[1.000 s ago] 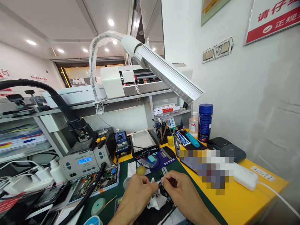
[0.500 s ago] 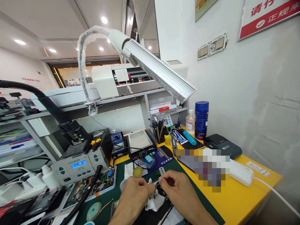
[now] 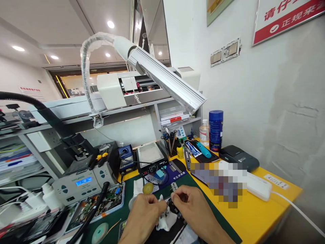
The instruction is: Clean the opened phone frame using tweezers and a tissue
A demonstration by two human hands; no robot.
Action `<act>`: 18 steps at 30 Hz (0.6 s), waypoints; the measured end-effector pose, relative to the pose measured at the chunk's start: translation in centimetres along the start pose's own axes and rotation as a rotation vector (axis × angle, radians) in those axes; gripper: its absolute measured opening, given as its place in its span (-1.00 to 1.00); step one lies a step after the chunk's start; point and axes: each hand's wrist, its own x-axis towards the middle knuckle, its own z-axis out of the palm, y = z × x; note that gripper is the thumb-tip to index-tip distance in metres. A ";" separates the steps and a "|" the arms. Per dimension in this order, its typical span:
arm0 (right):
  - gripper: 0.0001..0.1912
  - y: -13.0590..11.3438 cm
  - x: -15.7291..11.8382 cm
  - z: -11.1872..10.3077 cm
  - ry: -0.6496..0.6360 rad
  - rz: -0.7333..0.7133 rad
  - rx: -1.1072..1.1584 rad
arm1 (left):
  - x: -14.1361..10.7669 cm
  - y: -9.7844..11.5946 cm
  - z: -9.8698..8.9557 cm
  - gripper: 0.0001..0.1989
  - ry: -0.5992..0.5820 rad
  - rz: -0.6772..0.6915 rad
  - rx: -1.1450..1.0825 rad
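Note:
My left hand (image 3: 144, 215) is closed in a pinch at the bottom centre, its fingertips at a crumpled white tissue (image 3: 167, 221). My right hand (image 3: 194, 206) is also pinched, just right of it, over a small dark part (image 3: 171, 204) with metallic bits. What the fingertips of each hand grip is too small to make out. Tissue and part lie over a black surface on the green mat (image 3: 220, 217). A yellow round sponge-like item (image 3: 148, 188) sits beyond my left hand.
To the left are a grey station (image 3: 78, 186) with a lit display and a tray of circuit boards (image 3: 111, 200). A lamp (image 3: 167, 78) hangs above. On the yellow table (image 3: 266, 210) at right are a white power strip (image 3: 259, 185) and a blue can (image 3: 215, 130).
The view has shifted slightly, so the surroundings appear a little further left. Both hands keep nearly the same pinched pose over the tissue and the dark part.

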 end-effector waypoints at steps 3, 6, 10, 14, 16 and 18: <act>-0.69 0.3 -0.1 0.0 -0.006 0.027 0.027 | 0.1 -0.3 0.0 -0.69 0.000 -0.004 -0.014; -0.70 0.8 -0.1 -0.1 -0.026 0.075 0.070 | 0.0 -0.6 -0.4 -0.66 -0.005 -0.006 -0.030; -0.70 1.1 0.1 0.0 -0.048 0.113 0.097 | -0.4 -0.9 -0.9 -0.62 -0.019 0.029 -0.080; -0.70 1.0 0.2 -0.1 -0.058 0.119 0.081 | -0.7 -1.2 -1.3 -0.62 -0.058 0.062 -0.180; -0.69 0.8 0.2 -0.3 -0.067 0.109 0.069 | -0.8 -1.5 -1.9 -0.60 -0.064 0.074 -0.243; -0.67 0.6 0.1 -0.5 -0.078 0.088 0.056 | -1.0 -2.0 -2.8 -0.56 -0.049 0.091 -0.307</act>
